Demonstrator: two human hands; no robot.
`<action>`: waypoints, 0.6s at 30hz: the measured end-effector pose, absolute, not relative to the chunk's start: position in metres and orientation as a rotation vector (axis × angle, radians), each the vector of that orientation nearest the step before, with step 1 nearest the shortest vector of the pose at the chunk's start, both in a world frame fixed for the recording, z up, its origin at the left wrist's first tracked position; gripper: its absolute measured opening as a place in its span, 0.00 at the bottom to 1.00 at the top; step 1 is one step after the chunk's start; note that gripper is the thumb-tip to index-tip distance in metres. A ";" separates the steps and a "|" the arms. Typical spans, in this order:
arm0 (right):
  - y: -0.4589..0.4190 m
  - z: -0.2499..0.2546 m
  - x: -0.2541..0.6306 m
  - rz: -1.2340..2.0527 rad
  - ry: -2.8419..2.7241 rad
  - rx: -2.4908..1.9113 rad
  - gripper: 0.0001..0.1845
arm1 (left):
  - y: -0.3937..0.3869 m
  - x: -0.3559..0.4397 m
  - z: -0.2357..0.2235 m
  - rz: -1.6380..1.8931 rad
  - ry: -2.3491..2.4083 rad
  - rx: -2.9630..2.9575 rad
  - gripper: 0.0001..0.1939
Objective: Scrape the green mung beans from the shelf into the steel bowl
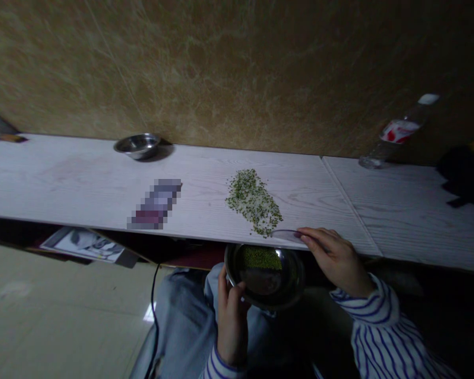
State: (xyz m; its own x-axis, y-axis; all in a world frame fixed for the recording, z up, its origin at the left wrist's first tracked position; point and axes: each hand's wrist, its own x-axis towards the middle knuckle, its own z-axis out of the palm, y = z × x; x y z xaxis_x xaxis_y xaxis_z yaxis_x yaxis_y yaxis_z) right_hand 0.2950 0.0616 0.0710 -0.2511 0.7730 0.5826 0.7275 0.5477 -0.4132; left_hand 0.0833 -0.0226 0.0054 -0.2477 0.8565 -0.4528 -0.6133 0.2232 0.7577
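My left hand (233, 310) grips the near left rim of a metal bowl (296, 295), thumb inside the rim. The bowl is held above my lap, just below the table's front edge, with green beans (258, 258) gathered toward its far side. On the white table lies a spread of green beans mixed with pale grains (253, 202). My right hand (335, 255) pinches a thin flat piece with a rounded outline (286, 235); its exact kind is unclear. Its far end meets the near edge of the spread, at the table's front edge.
A small empty steel bowl (138, 146) stands at the back left, with a blurred-out flat object (156, 205) in front of it. A clear bottle with a white cap (398, 131) is at the back right. Dark cloth (468, 176) lies at far right. A wall rises behind the table.
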 end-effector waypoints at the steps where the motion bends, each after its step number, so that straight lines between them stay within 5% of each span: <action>1: 0.061 0.071 0.294 0.080 -2.013 -1.200 0.10 | -0.023 0.083 0.005 1.412 1.154 0.280 0.32; 18: 0.071 0.066 0.286 0.121 -2.035 -1.162 0.10 | -0.022 0.083 0.000 1.448 1.176 0.350 0.29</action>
